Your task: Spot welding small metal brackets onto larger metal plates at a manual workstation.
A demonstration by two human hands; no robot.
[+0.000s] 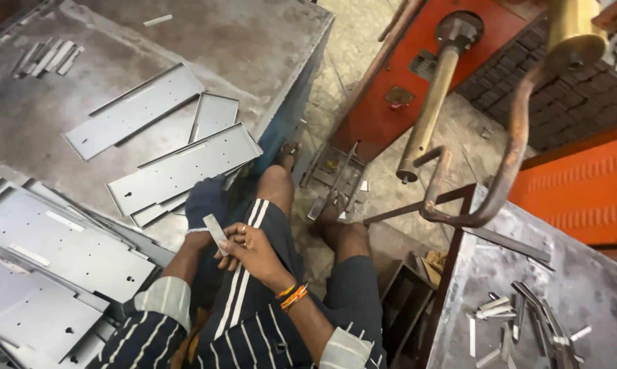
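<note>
The small metal strip [214, 232] is above my lap, my right hand [254, 251] pinching it in a closed grip while my gloved left hand [204, 203] supports it, so I think its edge may cut bare fingers or it slips onto the floor [363, 61].

Flat grey metal plates [163, 109] lie spread on the steel bench [267, 41] at the left beside a stack of drilled sheets [49, 266], while an orange machine [417, 75] with a brass rod [431, 109] stands ahead and loose metal strips [527, 321] litter the side table [595, 273] at the right.
</note>
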